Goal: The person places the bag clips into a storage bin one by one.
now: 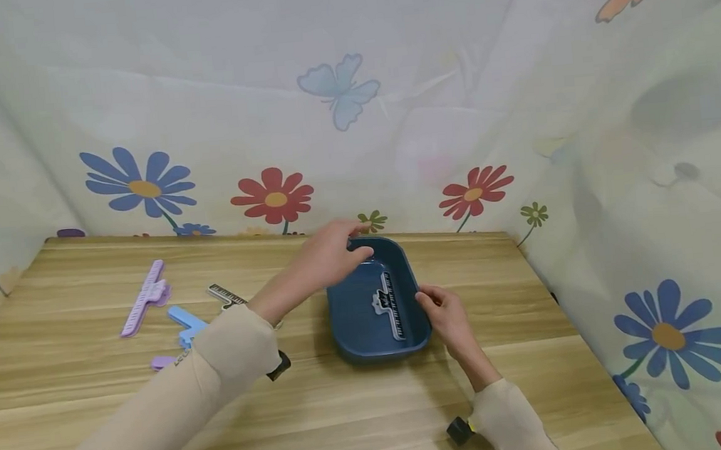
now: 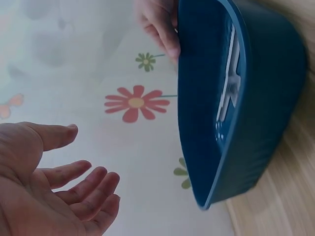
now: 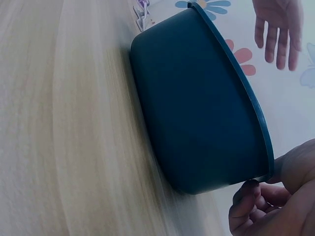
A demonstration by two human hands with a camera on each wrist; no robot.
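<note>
A dark blue oval tub [image 1: 351, 326] stands on the wooden table [image 1: 351, 411]. Inside it lies a clip printed like piano keys [image 1: 389, 305]. My right hand [image 1: 440, 309] grips the tub's right rim, thumb outside and fingers [image 2: 160, 29] curled over the edge. In the right wrist view the tub's wall [image 3: 197, 113] fills the frame, with the right hand [image 3: 268, 196] at its rim. My left hand [image 1: 346, 249] hovers by the tub's far left rim. Its palm and fingers [image 2: 83, 184] are spread and hold nothing, apart from the tub [image 2: 246, 98].
Left of the tub lie a long purple clip [image 1: 144, 298], a light blue clip [image 1: 185, 323], a black-and-white piano-key clip [image 1: 228, 294] and a small purple piece [image 1: 163, 361]. Flowered cloth walls [image 1: 350, 111] close in the back and both sides.
</note>
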